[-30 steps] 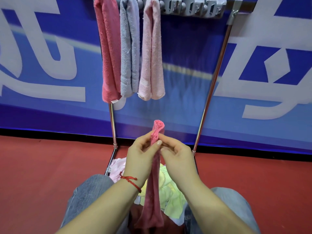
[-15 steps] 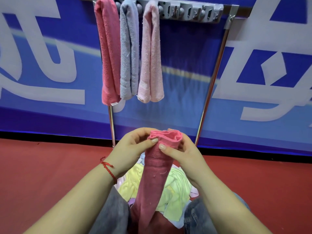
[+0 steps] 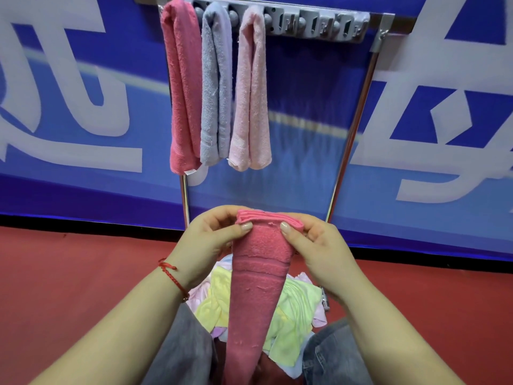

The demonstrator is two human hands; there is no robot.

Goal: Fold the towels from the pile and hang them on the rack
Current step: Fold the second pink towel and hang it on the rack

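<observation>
The folded deep-pink terry towel (image 3: pixel 259 276) hangs lengthwise toward the lap, its top edge pinched at either corner by the left hand (image 3: pixel 212 243) and right hand (image 3: pixel 315 250), directly below the grey rack's free clips (image 3: pixel 319 25), roughly equidistant from both hands.

single head-worn view, forward and down, close above the hands (image 3: pixel 266 245)

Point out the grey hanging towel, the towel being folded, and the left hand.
grey towel (image 3: pixel 216 87), head view, mid-length.
folded pink towel (image 3: pixel 258 279), head view, hanging front face.
left hand (image 3: pixel 206 245), head view, back of hand.
</observation>
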